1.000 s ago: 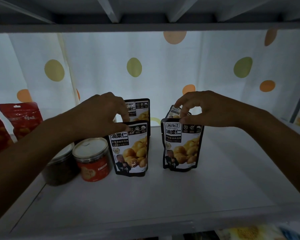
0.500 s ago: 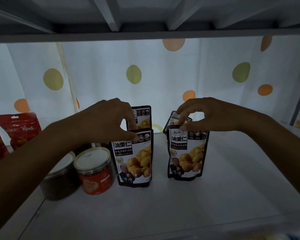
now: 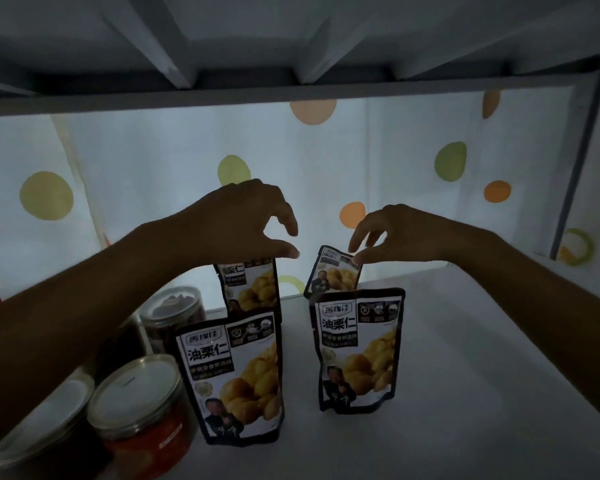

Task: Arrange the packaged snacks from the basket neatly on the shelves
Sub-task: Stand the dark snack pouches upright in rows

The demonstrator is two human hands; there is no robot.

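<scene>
Four black-and-white chestnut pouches stand in two rows on the white shelf point(image 3: 465, 393). The front left pouch point(image 3: 236, 379) and front right pouch point(image 3: 359, 348) stand upright with no hand on them. My left hand point(image 3: 243, 223) hovers over the back left pouch point(image 3: 253, 289); its thumb rests along the pouch's top edge and its curled fingers are spread apart from the thumb. My right hand point(image 3: 395, 233) pinches the top right corner of the back right pouch point(image 3: 333, 275), which leans to one side.
Left of the pouches stand a red-filled jar point(image 3: 142, 410), a dark jar point(image 3: 172, 317) behind it and a third jar point(image 3: 45, 420) at the shelf's edge. The shelf above point(image 3: 291, 88) hangs low. A dotted curtain point(image 3: 153, 174) closes the back; a post point(image 3: 575, 161) stands at right.
Both hands let go of the front pouches' tops and moved back to the rear pouches. The view has come closer to the shelf.
</scene>
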